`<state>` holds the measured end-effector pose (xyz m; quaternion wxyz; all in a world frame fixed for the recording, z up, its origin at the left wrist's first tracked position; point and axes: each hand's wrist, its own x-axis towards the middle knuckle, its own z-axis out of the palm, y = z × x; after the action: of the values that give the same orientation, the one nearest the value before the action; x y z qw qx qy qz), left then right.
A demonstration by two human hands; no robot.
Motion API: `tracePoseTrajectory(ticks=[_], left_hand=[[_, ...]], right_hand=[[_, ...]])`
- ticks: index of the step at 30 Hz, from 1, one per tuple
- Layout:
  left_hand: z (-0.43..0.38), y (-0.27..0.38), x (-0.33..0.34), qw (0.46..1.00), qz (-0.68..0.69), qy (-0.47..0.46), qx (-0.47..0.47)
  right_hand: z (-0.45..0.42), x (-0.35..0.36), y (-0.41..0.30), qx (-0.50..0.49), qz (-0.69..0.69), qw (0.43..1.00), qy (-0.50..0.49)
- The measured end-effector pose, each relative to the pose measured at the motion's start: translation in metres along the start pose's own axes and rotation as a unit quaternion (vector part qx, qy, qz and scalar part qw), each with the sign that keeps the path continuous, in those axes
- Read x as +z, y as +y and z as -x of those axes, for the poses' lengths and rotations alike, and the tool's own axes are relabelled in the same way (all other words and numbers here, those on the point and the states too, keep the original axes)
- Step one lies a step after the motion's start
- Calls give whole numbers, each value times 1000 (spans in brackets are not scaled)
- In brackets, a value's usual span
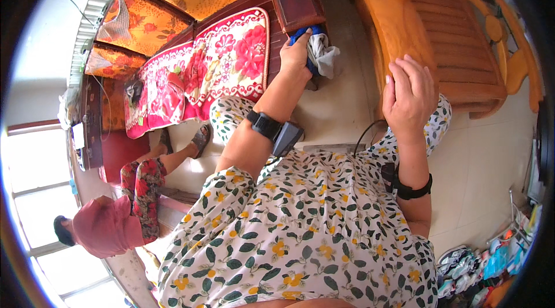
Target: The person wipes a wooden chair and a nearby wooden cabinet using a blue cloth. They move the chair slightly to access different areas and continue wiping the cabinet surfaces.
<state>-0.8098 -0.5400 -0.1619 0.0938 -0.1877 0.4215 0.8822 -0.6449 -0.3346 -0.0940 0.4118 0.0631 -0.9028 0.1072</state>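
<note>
My left hand [296, 54] grips a bundle of blue and light grey cloth [321, 54] against the end of the dark red wooden armrest [299, 0]. Part of the cloth hangs below the armrest's edge, and my palm hides some of it. On the other side, my right hand [409, 91] lies over the curved arm of an orange-brown wooden chair [401, 17]. Its fingers are slightly bent and close together, with nothing seen in them; the palm side is hidden.
A dark wooden sofa with a red and white floral cover [225, 56] stands at the upper left. Another person [104, 225] sits at the lower left. Shoes and plastic bags [464, 269] are piled at the lower right. A black cable [362, 134] curves near my right knee.
</note>
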Motion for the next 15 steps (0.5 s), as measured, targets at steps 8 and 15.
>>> tracePoseTrajectory(ticks=[8,15], left_hand=[[-14,-16,-26,998,-47,30,3],[16,20,-9,997,-37,21,66]], right_hand=[[-1,-3,-1,4,-14,1000,4],[-2,-1,3,0,-19,1000,17]])
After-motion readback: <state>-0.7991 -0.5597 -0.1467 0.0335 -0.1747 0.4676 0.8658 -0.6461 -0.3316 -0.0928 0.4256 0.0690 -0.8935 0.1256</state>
